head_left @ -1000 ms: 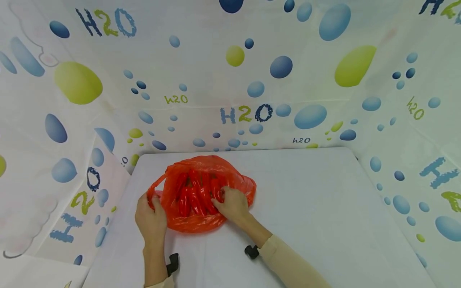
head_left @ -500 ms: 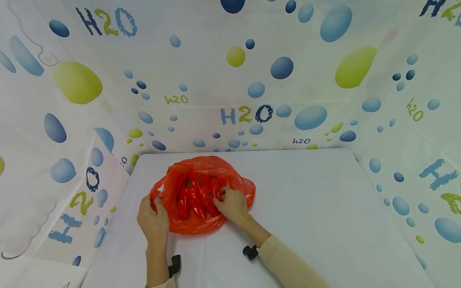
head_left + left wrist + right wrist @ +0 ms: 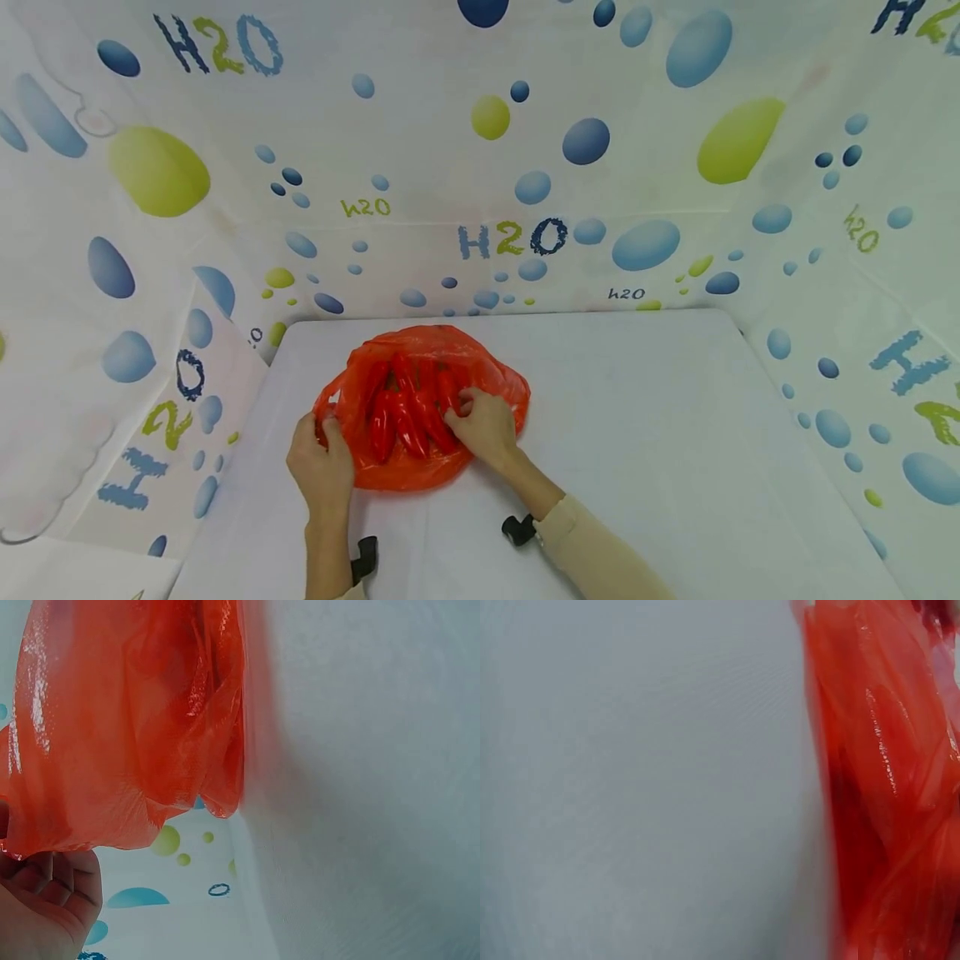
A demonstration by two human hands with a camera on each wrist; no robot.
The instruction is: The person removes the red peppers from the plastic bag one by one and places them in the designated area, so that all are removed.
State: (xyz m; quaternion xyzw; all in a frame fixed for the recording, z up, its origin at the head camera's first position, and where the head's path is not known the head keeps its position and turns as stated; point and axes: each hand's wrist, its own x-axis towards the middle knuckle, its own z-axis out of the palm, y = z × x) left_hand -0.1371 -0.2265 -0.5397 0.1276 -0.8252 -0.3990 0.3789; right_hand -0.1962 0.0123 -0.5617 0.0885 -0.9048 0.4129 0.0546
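A thin red plastic bag (image 3: 405, 477) lies on the table with its mouth spread toward me. Several long, shiny red peppers (image 3: 405, 417) are bunched inside, with a bit of green showing among them. At the bag's left edge, my left hand (image 3: 322, 462) grips the gathered plastic; in the left wrist view its fingers (image 3: 56, 889) curl in under the bag's edge. My right hand (image 3: 486, 427) pinches the bag's right rim with thumb and forefinger, right beside the peppers. The right wrist view shows only the bag's side (image 3: 885, 750), with the hand out of sight.
The table (image 3: 637, 417) has a white cover. Behind it and at both sides hang white curtains (image 3: 420, 150) printed with blue and green spots and H2O lettering. Black camera mounts (image 3: 517, 530) sit on both wrists.
My left hand has shifted slightly right and toward me, and the bag's left handle loop has slackened and narrowed. My right hand has hardly moved.
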